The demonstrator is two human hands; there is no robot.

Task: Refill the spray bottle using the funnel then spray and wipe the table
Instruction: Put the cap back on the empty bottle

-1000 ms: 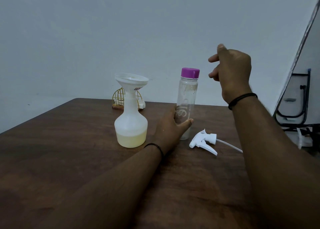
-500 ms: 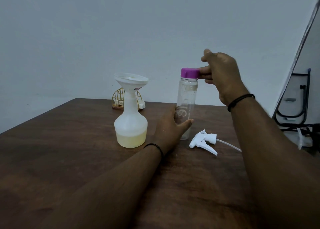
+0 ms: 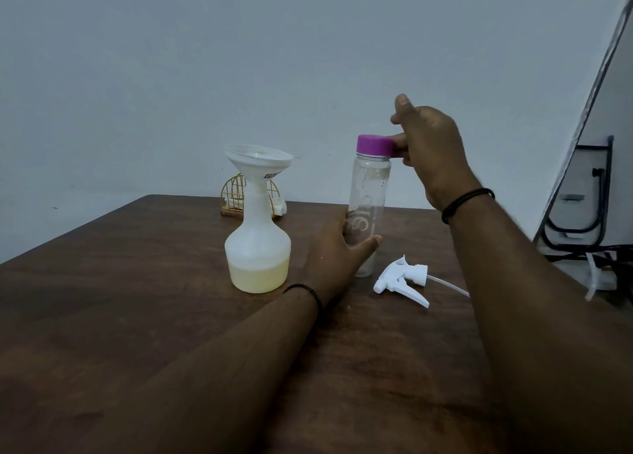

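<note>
The left hand (image 3: 337,248) is wrapped around the lower body of a clear bottle (image 3: 368,210) that stands upright on the dark wooden tabletop (image 3: 137,299), thumb on the near side and fingers curling behind the plastic. The right hand (image 3: 428,148) is up at the bottle's top, its fingers pinching the purple cap (image 3: 374,145) from the right side while the thumb sticks upward above it; the cap sits on the bottle's neck. The clear bottle looks nearly empty, with printed letters on its side partly hidden by the left hand. Just to the left of the left hand stands the white spray bottle (image 3: 257,248), its trigger head off, with pale yellow liquid filling roughly its lower part. A white funnel (image 3: 258,158) sits in that bottle's neck, its wide mouth upward and a small label on its side. Below the right hand and just to the right of the left hand, the white trigger sprayer (image 3: 400,278) lies on its side on the tabletop, its thin dip tube running off to the right under the right forearm. Beyond the spray bottle, at the tabletop's far edge, stands a small yellow wire holder (image 3: 234,193), partly hidden behind the bottle. Each wrist wears a dark band. To the right of the right arm, off the tabletop, a black metal frame (image 3: 599,193) stands against the wall.
</note>
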